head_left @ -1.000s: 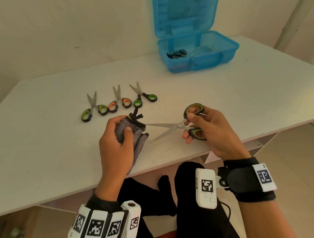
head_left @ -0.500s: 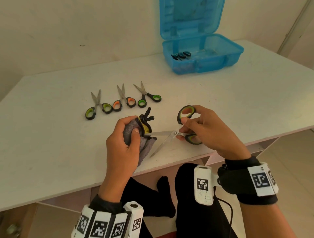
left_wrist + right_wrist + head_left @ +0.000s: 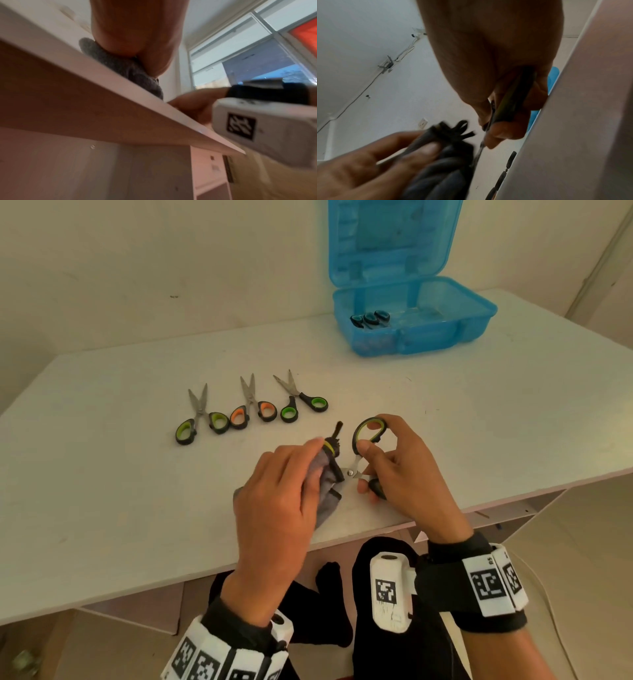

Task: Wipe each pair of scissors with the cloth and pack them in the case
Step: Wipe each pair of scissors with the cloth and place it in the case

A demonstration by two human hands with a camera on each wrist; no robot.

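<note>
From the head view, the left hand is gripping a bunched grey cloth near the front edge of the white tabletop, its fingers curled round the cloth. The right hand is pinching the handles of a pair of green-and-black scissors; the blades are disappearing into the cloth, with only the pivot showing. Three more pairs are lying in a row toward the left half of the tabletop: a green pair, an orange pair and another green pair. A blue case is standing open near the far right corner, with dark scissor handles lying inside at its left end.

The left wrist view is looking up from below the tabletop's front edge, showing what the head view is hiding: the cloth is pressing down onto the tabletop under the palm, and a window is showing behind.

The right wrist view, blurred, is showing the underside of the right hand, its fingers clamping a dark handle, and the left fingers squeezing the cloth around the blade.
</note>
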